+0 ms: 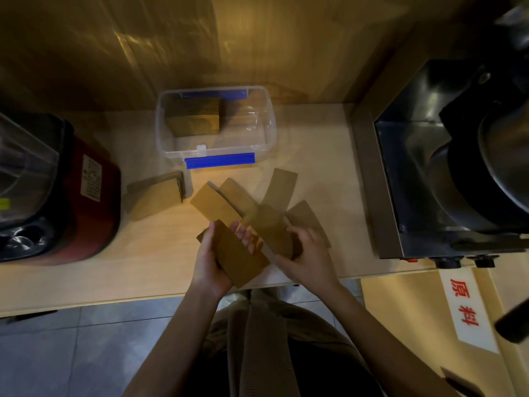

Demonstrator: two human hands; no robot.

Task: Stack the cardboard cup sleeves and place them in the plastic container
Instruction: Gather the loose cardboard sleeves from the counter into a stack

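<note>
Head view: looks down on a pale wooden counter (160, 253), with the person's two bare forearms reaching in from the bottom edge.
Left hand (210, 262): palm up over the near part of the counter, fingers (243, 233) and thumb curled around a small stack of flattened sleeves (240, 259); the stack lies slantwise across the palm.
Right hand (307, 253): palm down just right of the left hand, fingers closed on one sleeve (272, 230) whose far end lies among the loose ones; motion blur softens its edges.
Loose sleeves (220, 206): several flat brown pieces fanned out on the counter just beyond the hands, overlapping one another; one curved piece (279, 187) points toward the container, another (307, 222) shows to the right of the right hand.
Side stack (159, 197): a pile of sleeves lying on the counter left of the loose ones, near the container's front corner.
Plastic container (266, 110): clear, lidless, with blue clips (219, 162) at front and back, standing at the back of the counter against the wall.
Sleeves in container (194, 117): a block of them fills the left half; the right half shows only clear plastic.
Left of counter: a red appliance (86, 202) with a clear jug.
Right of counter: a steel machine (446, 156) with dark parts, and below it a white label (463, 308) with red characters.
</note>
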